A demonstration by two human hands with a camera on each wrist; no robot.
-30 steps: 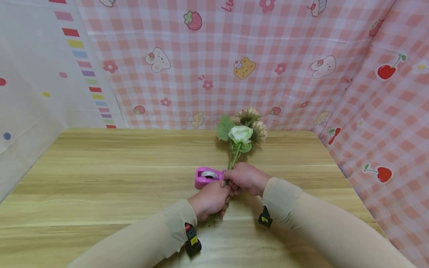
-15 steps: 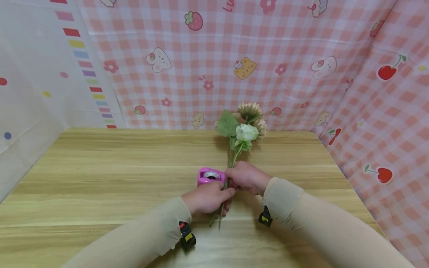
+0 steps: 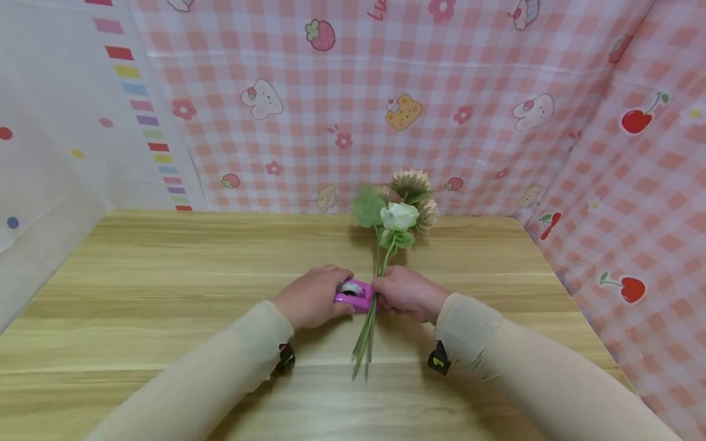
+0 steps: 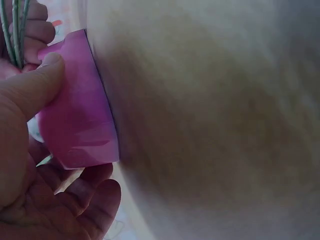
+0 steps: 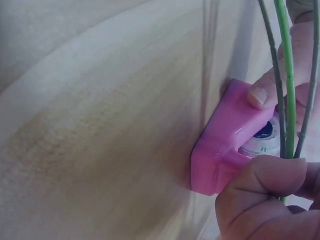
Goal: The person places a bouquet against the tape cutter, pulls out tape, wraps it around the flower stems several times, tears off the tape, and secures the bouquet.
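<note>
My right hand (image 3: pixel 408 294) pinches a small bunch of artificial flowers by the stems (image 3: pixel 364 343), whose lower ends hang below the fingers. A white-green rose (image 3: pixel 399 217) with a broad leaf (image 3: pixel 368 207) heads the bunch, beside beige many-petalled blooms (image 3: pixel 410 185) seen from behind. Just left of the stems stands a pink tape dispenser (image 3: pixel 361 302) on the table. My left hand (image 3: pixel 312 298) grips it, with the thumb (image 4: pixel 40 85) on its near side and the other fingers around the far side. A roll of clear tape (image 5: pixel 262 142) sits inside the dispenser.
Wood-grain tabletop (image 3: pixel 182 275) extends around both hands. A pink checked cloth (image 3: pixel 309 92) with cartoon prints stands behind the table and along the right side, and a white dotted cloth (image 3: pixel 49 122) covers the left.
My left hand has let go of the stems' lower part, moved left and taken hold of the tape dispenser. The dispenser has shifted slightly right. My right hand stays on the stems.
</note>
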